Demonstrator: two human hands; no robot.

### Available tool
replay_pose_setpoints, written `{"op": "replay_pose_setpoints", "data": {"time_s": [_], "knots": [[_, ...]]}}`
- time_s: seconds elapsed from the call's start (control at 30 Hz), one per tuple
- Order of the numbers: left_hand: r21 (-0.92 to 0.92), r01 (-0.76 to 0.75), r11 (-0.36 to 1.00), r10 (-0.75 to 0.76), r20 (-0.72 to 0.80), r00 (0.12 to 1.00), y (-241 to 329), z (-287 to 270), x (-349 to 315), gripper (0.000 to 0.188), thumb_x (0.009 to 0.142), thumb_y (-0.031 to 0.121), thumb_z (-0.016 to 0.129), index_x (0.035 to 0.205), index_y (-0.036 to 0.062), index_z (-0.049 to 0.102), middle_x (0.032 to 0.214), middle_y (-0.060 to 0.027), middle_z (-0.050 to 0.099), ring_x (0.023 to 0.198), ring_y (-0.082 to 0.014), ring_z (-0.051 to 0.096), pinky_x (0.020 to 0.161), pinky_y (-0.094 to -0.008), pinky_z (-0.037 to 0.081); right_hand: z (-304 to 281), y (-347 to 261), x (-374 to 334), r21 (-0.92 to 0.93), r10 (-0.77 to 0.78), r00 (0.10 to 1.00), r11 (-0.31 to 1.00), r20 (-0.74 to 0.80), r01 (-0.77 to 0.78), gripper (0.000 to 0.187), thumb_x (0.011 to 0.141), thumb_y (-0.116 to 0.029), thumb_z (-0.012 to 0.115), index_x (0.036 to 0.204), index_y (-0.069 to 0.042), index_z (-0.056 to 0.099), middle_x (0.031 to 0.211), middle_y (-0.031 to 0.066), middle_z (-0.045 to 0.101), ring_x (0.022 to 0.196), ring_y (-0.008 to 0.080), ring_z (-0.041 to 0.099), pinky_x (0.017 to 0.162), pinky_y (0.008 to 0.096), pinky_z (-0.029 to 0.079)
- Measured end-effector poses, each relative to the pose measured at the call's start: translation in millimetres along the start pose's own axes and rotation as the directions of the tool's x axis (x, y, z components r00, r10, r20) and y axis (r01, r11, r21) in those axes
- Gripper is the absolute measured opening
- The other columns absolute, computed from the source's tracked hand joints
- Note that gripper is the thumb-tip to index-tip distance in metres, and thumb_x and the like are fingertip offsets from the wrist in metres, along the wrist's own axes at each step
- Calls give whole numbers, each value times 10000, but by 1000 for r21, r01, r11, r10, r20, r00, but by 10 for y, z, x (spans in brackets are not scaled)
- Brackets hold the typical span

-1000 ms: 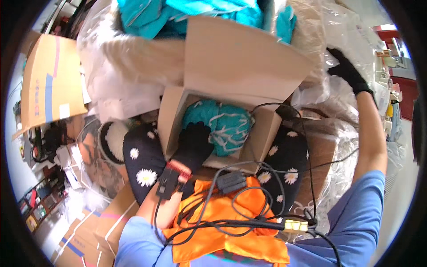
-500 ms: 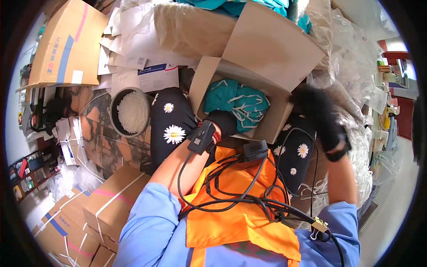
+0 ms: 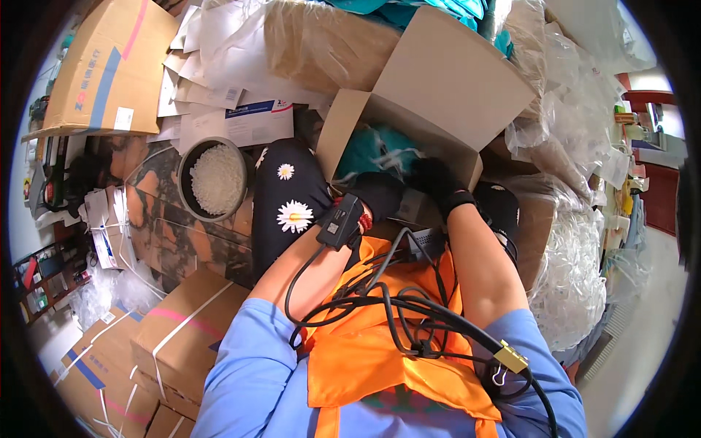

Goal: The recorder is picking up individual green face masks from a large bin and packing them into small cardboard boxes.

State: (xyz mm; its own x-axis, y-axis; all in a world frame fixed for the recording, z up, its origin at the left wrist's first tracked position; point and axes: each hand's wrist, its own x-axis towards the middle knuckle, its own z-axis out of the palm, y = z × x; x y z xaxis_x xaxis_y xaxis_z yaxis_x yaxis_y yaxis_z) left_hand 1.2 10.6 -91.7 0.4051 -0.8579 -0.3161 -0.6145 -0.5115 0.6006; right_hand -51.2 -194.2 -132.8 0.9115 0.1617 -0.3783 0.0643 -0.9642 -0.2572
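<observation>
An open cardboard box (image 3: pixel 328 142) stands between my knees, its wide flap raised at the back. Inside lie teal fabric pieces with white ties (image 3: pixel 371 152), smeared by motion. My left hand (image 3: pixel 378 196), in a black glove, is at the near left of the box's opening, beside the fabric. My right hand (image 3: pixel 437 181), also black-gloved, reaches into the right part of the box, close to the left hand. Dark gloves and blur hide the fingers of both hands, so any grip cannot be made out.
Left of my leg stands a round grey tub (image 3: pixel 184 175) of white pellets. A large carton (image 3: pixel 95 73) sits at the far left, strapped cartons (image 3: pixel 182 328) at the near left. Clear plastic bags (image 3: pixel 569 270) line the right side. Black cables (image 3: pixel 409 310) cross my orange apron.
My right hand has swung in from beyond the box's right side and down into it. The teal fabric has shifted and blurred. My left hand has moved slightly to the right.
</observation>
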Motion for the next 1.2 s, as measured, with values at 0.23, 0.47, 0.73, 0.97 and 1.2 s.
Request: {"op": "replay_pose_setpoints", "data": {"time_s": [0.23,0.47,0.73,0.97,1.2], "knots": [[52,131,990,-136,111,984,-47,135,98,269,782,225,573,972,67,678,974,-183,663,891,-353,643,778,-445,509,443,385,-97,-161,377,926,915,15,-370,310,713,-306,710,949,-106,694,927,163,671,864,338,648,761,399,523],[-84,236,968,-241,-59,969,-73,-17,72,344,884,223,465,1168,83,598,1154,-187,612,1020,-343,610,885,-431,472,149,131,-89,-57,319,901,947,295,-316,433,643,-371,764,982,-109,699,989,160,671,947,325,641,845,381,508],[-44,207,977,-211,-114,971,-508,680,232,409,910,250,450,1277,99,546,1262,-169,564,1119,-339,565,971,-401,428,131,-178,-313,202,345,917,901,202,-384,396,744,-347,691,1078,-136,663,1094,156,650,1011,332,618,867,371,487],[10,222,975,-218,-153,964,-215,343,40,418,818,281,617,1194,98,605,1218,-176,587,1076,-339,586,939,-397,446,-343,-456,-171,776,425,759,181,492,-604,430,804,-255,683,1204,-123,601,1144,146,634,1021,247,617,865,332,476],[-63,132,989,-146,-339,929,11,-376,-13,288,802,255,629,1022,74,668,953,-182,667,889,-348,634,767,-399,498,-183,-158,-406,361,172,971,927,-168,-102,519,792,-250,713,1263,-98,556,1234,149,586,1070,308,579,893,355,458]]}}
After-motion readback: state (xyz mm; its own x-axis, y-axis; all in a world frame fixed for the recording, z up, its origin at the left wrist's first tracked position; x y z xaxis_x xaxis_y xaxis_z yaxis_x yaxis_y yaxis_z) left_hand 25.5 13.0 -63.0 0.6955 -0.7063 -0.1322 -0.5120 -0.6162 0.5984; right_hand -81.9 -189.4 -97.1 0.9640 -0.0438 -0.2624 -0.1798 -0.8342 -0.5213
